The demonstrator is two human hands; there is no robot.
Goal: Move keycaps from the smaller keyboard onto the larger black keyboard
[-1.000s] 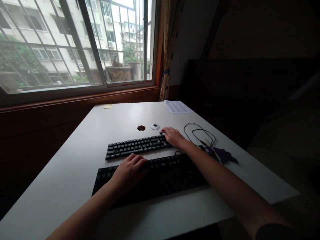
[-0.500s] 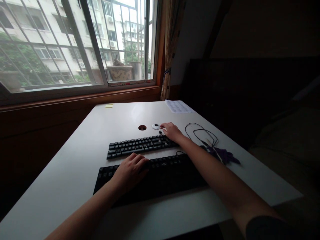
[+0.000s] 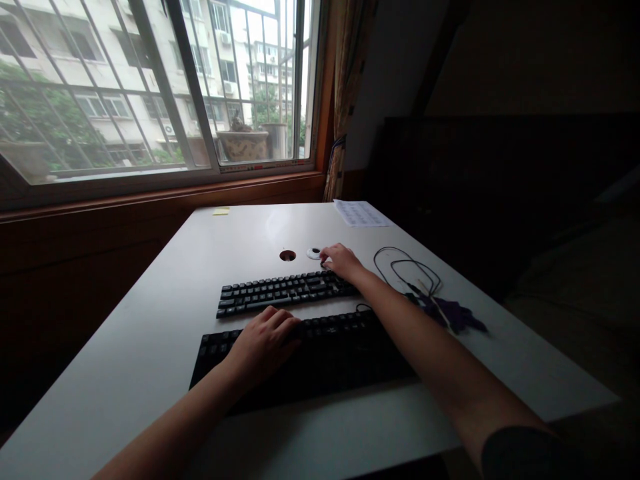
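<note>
Two black keyboards lie one behind the other on the white table. My left hand (image 3: 265, 341) rests on the near keyboard (image 3: 340, 363), its fingers bent a little over the upper keys and the fingertips partly hidden. Past the right end of the far keyboard (image 3: 270, 298), my right hand (image 3: 343, 261) reaches down to the tabletop. Its thumb and fingertips close on a small black keycap (image 3: 323, 265), mostly covered by the fingers. Just behind those fingertips lies a round white cable-hole cover (image 3: 313, 254).
A round cable hole (image 3: 287, 256) opens in the table (image 3: 150, 313). Right of my forearm are a looped black cable (image 3: 407, 257) and a dark purple cloth item (image 3: 457, 316). Printed paper (image 3: 363, 213) and a yellow note (image 3: 221, 211) lie at the far edge, below a barred window (image 3: 150, 87).
My right fingertips have come down onto the keycap, which stood uncovered beside them before. The left hand stays on the near keyboard. The whole view has shifted slightly.
</note>
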